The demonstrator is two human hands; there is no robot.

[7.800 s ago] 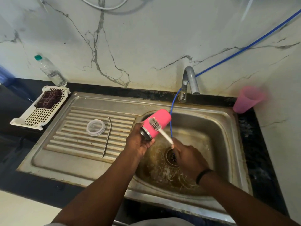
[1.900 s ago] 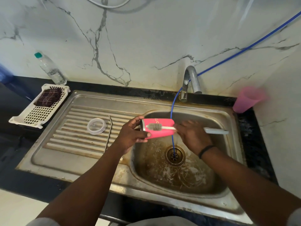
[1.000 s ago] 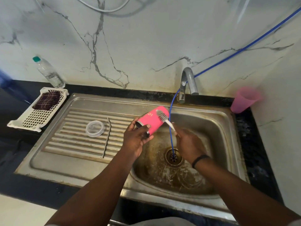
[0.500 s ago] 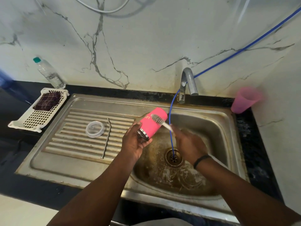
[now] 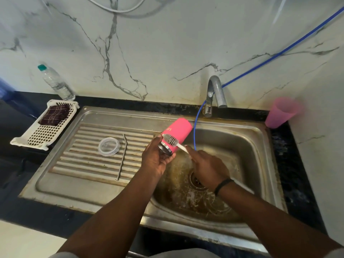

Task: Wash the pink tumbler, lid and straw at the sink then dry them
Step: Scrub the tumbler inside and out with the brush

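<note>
My left hand (image 5: 156, 159) grips the pink tumbler (image 5: 177, 135) by its steel rim end and holds it tilted over the sink basin (image 5: 242, 146), with the closed base pointing up and away. My right hand (image 5: 208, 167) holds a white bottle brush (image 5: 174, 142), its bristles pressed against the tumbler's side near the rim. The brush's handle end shows behind my right wrist. The clear lid (image 5: 108, 146) lies flat on the ribbed drainboard (image 5: 89, 164). Just right of it lies the bent metal straw (image 5: 122, 157).
The tap (image 5: 214, 94) stands behind the basin, a blue hose (image 5: 195, 131) hanging from it into the bowl. A pink plastic cup (image 5: 281, 112) sits at the back right corner. At the left are a white basket (image 5: 42, 133) holding a dark cloth (image 5: 55, 114) and a water bottle (image 5: 55, 82).
The brush has slid along the tumbler's side toward its rim end, and my right hand has dropped lower over the drain. My left hand keeps its grip on the tumbler.
</note>
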